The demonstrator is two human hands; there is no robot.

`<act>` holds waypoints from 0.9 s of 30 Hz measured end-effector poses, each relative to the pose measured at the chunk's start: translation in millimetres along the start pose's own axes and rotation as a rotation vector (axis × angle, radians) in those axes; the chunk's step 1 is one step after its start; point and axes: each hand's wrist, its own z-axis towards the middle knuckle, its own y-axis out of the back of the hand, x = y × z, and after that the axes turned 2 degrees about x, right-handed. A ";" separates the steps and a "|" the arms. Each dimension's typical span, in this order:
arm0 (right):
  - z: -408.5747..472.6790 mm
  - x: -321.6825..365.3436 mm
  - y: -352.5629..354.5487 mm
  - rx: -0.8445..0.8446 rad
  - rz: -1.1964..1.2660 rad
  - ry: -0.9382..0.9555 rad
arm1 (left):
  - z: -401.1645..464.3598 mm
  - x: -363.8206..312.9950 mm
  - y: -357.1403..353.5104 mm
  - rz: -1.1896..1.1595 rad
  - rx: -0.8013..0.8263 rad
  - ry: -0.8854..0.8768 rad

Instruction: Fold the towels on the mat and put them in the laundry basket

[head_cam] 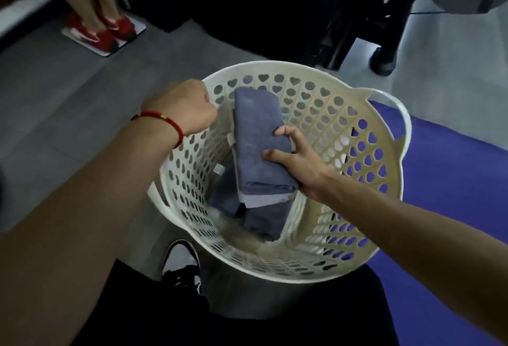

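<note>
My left hand curls over the laundry basket rim at its far-left edge. Right of it, my right hand grips a folded grey towel inside, above stacked towels; open room remains rightward, beside the blue mat.

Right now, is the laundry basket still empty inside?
No, folded grey towels already lie in the laundry basket, under the folded towel the right hand holds.

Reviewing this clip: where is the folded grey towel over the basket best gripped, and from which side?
At its long right edge, from the right, as the right hand does: the folded towel is a narrow stacked bundle, so pinching across the layers keeps it closed over the laundry basket.
</note>
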 end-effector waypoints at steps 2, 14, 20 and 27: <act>22.2 -20.4 -18.3 -0.097 -0.021 0.040 | 1.4 1.8 0.9 -0.003 0.002 -0.014; 53.1 -138.3 -77.6 -0.450 -0.182 -0.266 | 22.6 -3.8 -7.9 0.145 0.090 -0.120; 47.2 -114.7 -74.5 -0.424 -0.834 -0.039 | 24.3 -11.7 -10.4 0.191 0.106 -0.148; 61.1 -127.9 -52.8 0.062 -1.467 -0.033 | 18.3 -23.2 -24.8 0.258 0.136 -0.209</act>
